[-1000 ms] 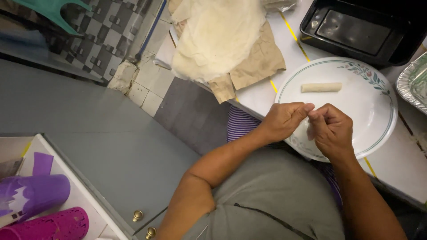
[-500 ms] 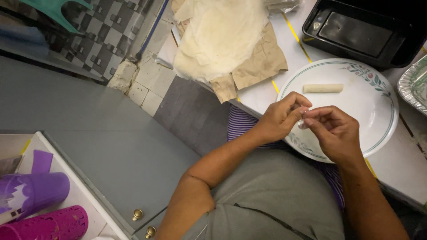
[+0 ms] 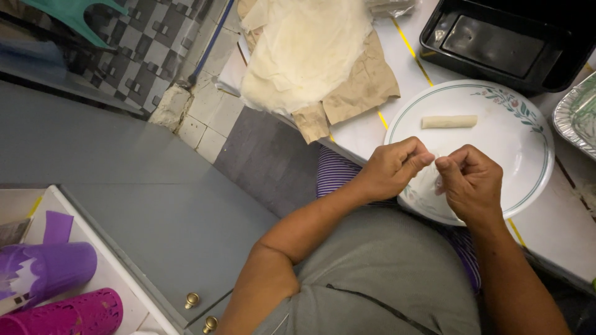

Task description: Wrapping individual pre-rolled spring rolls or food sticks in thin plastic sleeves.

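Observation:
My left hand (image 3: 395, 166) and my right hand (image 3: 470, 180) hover close together over the near edge of a white plate with a floral rim (image 3: 528, 155). Both pinch a thin, translucent wrapper sheet (image 3: 428, 180) between fingertips; most of the sheet is hidden by my fingers. One rolled, pale spring roll (image 3: 449, 121) lies on the far part of the plate. A stack of thin pale wrappers (image 3: 304, 53) rests on brown paper (image 3: 363, 90) to the left of the plate.
A black tray (image 3: 496, 43) sits beyond the plate, and a foil container (image 3: 577, 115) at the right edge. The white counter (image 3: 559, 229) ends near my body. Purple and pink plastic baskets (image 3: 56, 291) stand lower left on a white shelf.
My hands have drawn slightly apart and moved down toward the plate's near edge, still pinching the wrapper. The roll on the plate has not moved.

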